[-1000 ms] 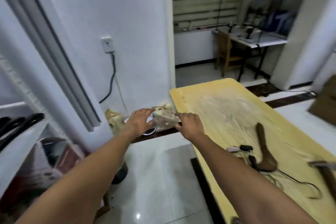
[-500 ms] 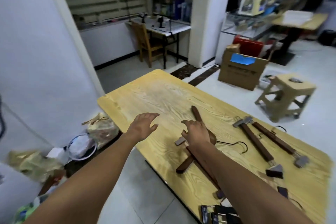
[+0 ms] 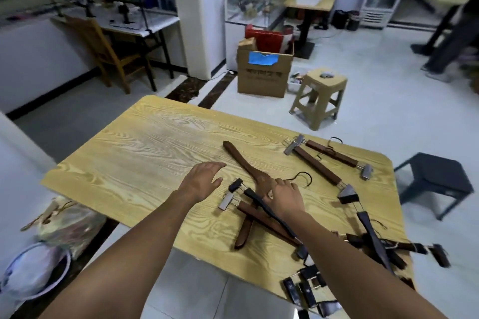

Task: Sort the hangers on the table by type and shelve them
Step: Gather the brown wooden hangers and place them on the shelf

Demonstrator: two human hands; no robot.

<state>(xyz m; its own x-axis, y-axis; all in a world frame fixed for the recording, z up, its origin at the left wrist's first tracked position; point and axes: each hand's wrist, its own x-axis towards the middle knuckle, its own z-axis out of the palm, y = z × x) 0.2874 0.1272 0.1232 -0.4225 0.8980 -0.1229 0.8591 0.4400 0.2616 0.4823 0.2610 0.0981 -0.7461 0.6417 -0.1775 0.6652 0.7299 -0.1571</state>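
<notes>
Compared with one second ago, both hands are no longer reaching past the end of the tabletop [image 3: 134, 163] toward the plastic bag [image 3: 70, 223]. They are now hovering over the wood surface, and the bag is lying on the floor at the far left.

The left hand [image 3: 201, 181] is hovering palm down over bare wood, with its fingers relaxed and spread and holding nothing.

Just right of it, a clip hanger [image 3: 261, 217] is lying with its long axis running from upper left to lower right. Its metal clip [image 3: 225, 201] is pointing toward the left hand.

The curved wooden hanger [image 3: 241, 160] is crossing over that bar. One arm is pointing to the far left corner and the other toward the near edge. Its wire hook [image 3: 303, 176] is opening to the right.

The right hand [image 3: 285, 198] is covering the bend of this hanger with its fingers curling downward. Whether it is gripping cannot be told.

Farther right, two brown clip hangers [image 3: 318, 166] are lying side by side, both running from upper left to lower right.

At the near right corner, a pile of dark clip hangers [image 3: 375, 243] is lying tangled, with some overhanging the edge.
</notes>
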